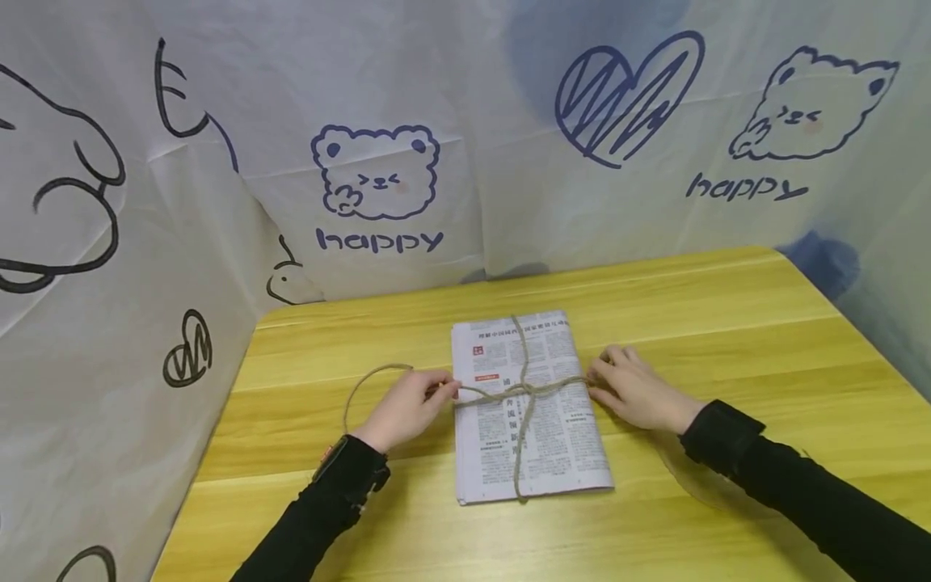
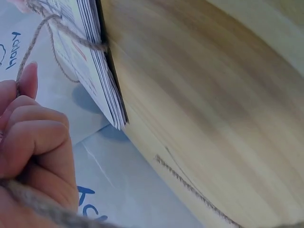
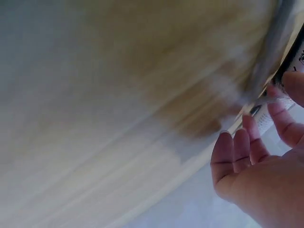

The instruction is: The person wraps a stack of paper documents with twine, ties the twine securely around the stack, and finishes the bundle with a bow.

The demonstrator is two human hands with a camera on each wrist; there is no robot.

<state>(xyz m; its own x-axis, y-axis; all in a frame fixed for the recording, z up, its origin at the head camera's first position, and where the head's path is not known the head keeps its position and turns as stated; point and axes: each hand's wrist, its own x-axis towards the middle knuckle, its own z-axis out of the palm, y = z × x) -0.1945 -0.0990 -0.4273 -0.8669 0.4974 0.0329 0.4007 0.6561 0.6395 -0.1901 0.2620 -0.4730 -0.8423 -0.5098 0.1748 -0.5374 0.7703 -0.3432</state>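
A folded stack of newspaper lies on the table, with brown twine crossed over its top and meeting near the middle. At the stack's left edge my left hand pinches one twine end between thumb and finger. In the left wrist view, this left hand has its other fingers curled, and twine runs taut from the fingertips to the stack. My right hand pinches the other twine end beside the right edge. The right wrist view shows the right hand with its outer fingers loosely bent; the pinch is blurred.
The yellow wood-grain table has a rounded far corner. A loose length of twine loops out beyond the left hand. White sheeting with drawn bears, hearts and the word "happy" hangs behind the table and at both sides.
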